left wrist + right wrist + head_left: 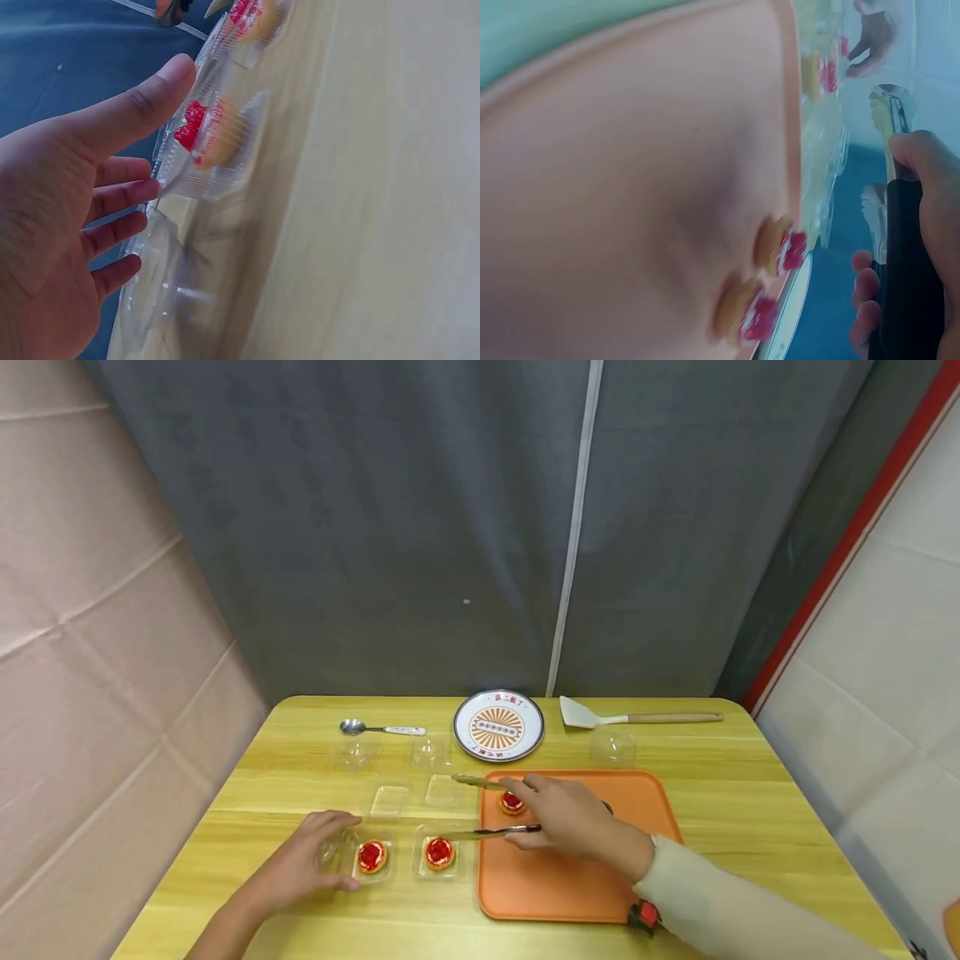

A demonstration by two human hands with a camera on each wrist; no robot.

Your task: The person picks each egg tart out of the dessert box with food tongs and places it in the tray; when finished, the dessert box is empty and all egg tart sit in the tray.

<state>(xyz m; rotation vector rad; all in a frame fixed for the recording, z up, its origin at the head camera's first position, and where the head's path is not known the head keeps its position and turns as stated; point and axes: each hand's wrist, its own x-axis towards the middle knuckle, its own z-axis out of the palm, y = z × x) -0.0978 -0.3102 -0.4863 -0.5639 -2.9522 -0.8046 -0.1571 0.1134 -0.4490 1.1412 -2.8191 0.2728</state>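
Observation:
My left hand (303,860) is beside a clear plastic box (391,870) that contains a red-topped tart (372,856). In the left wrist view its thumb and fingers are spread loosely, fingertips right at the box's near side (214,189). My right hand (562,814) grips black-handled metal tongs (906,240) above the orange tray (555,897), the tong arms spread apart with nothing between the tips. A second boxed tart (439,853) sits left of the tray, under one tong tip. Two tarts (780,246) lie on the tray; my right hand hides one in the head view.
Empty clear boxes (390,800) stand behind the filled ones. Farther back are a spoon (382,728), a patterned plate (525,727), a white spatula with a wooden handle (667,717) and a clear domed piece (612,747). A grey curtain (420,568) hangs behind the table.

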